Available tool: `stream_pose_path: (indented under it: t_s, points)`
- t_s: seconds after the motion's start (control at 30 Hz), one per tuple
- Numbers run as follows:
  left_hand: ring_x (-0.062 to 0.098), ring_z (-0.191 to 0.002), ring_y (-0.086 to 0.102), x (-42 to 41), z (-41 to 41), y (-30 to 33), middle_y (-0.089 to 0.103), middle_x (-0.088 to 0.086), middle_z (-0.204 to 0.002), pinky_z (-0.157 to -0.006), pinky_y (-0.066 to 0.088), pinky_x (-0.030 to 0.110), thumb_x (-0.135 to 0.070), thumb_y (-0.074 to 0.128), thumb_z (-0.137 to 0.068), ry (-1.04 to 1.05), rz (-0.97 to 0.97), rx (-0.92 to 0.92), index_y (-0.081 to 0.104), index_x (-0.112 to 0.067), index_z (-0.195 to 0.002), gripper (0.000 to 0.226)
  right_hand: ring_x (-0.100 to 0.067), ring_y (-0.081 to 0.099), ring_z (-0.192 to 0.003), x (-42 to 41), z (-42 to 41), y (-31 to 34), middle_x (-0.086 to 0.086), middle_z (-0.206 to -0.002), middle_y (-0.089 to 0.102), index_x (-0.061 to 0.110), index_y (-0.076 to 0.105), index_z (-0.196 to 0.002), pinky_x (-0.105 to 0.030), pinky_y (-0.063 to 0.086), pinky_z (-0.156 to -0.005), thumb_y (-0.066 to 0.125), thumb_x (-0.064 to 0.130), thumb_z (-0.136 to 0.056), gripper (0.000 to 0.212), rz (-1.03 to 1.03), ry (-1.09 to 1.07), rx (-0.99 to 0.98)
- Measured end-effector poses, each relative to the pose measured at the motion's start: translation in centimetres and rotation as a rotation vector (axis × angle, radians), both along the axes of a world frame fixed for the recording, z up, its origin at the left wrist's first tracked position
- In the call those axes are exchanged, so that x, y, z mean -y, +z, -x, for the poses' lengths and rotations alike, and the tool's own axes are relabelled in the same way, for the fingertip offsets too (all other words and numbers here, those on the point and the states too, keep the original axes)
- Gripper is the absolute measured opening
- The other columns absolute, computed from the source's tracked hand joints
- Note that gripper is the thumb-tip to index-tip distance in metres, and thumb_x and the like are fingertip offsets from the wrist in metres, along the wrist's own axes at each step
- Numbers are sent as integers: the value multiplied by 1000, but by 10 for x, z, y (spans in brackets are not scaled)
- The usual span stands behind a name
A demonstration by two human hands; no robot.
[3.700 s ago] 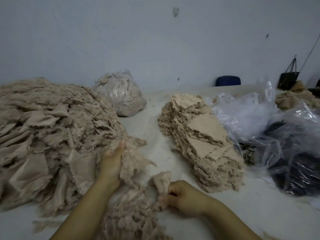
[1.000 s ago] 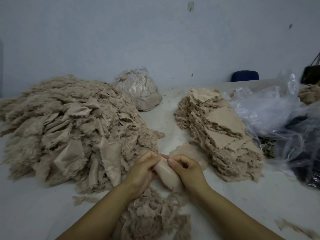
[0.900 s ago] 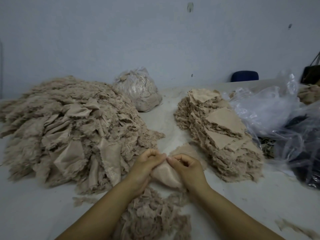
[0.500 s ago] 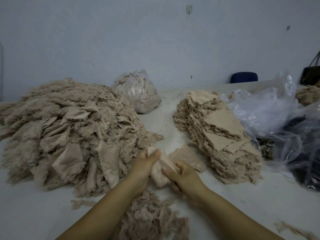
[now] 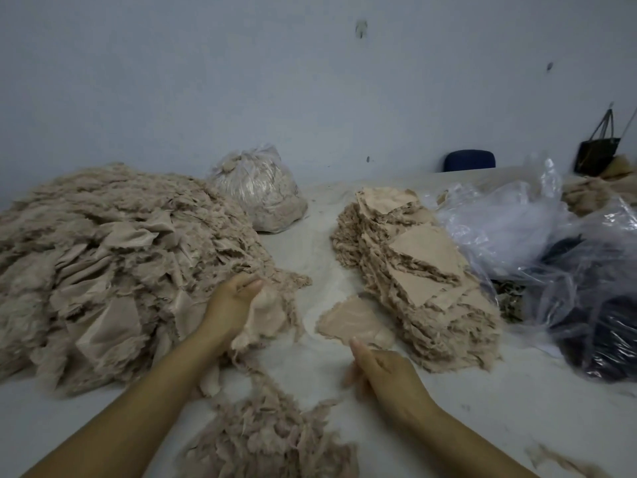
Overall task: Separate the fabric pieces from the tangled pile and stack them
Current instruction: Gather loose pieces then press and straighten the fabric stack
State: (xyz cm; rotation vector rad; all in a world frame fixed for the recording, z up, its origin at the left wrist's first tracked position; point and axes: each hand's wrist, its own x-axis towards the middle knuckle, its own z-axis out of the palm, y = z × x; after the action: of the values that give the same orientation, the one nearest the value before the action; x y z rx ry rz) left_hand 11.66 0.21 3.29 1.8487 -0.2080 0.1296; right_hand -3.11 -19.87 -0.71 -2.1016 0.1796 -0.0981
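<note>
Fabric clump (image 5: 265, 313) gripped by left hand (image 5: 229, 305); right hand (image 5: 381, 369) loose.

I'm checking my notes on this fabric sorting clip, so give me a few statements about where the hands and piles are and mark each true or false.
1. The left hand grips a bunch of fabric. True.
2. The right hand holds a pair of scissors. False: it holds no tool and sits just below a loose flat piece.
3. The neat stack lies right of the big tangled pile. True.
4. The tied clear bag at the back is full of dark cloth. False: its contents are beige.
</note>
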Motion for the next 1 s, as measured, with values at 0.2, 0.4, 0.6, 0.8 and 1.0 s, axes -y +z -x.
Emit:
stream_pose_path:
  t_s: [0.2,0.4,0.6,0.8,1.0]
  points:
    - [7,-72,53,57,24,20,60,1,-80,-62,41,10,-14,59,-91,-439,-132,90,67,6,-89,22,5,53,-102,-15,-27,19,18,-114,53,33,43,-125,-19,46,-85,69,39,-84,49,-115,-16,248]
    - [18,-69,52,93,-4,14,57,9,-76,-64,42,30,-27,56,-94,-384,-73,27,57,0,-86,28,-24,59,-95,2,-48,30,-1,-104,60,12,48,-117,-40,49,-81,60,24,-91,31,-90,-369,300]
    - [9,-70,56,98,-23,-42,59,-2,-84,-65,47,24,-25,67,-85,-409,-346,-63,44,-24,-124,45,-27,20,-137,-1,-49,-3,-7,-151,24,21,30,-145,-37,19,-113,43,39,-98,52,657,-186,119]
    - [22,-101,57,50,-37,-42,63,9,-110,-95,45,37,-8,59,-87,-278,-629,385,56,-9,-124,37,-18,29,-135,8,-58,-23,1,-144,36,23,38,-138,-30,20,-111,37,51,-98,50,771,74,43]
    - [24,-92,54,-3,-24,-45,55,14,-98,-79,39,29,-4,52,-92,-291,-835,279,66,3,-95,16,-18,35,-126,11,-64,-21,1,-132,45,23,46,-125,-33,21,-107,37,43,-100,33,772,63,65]
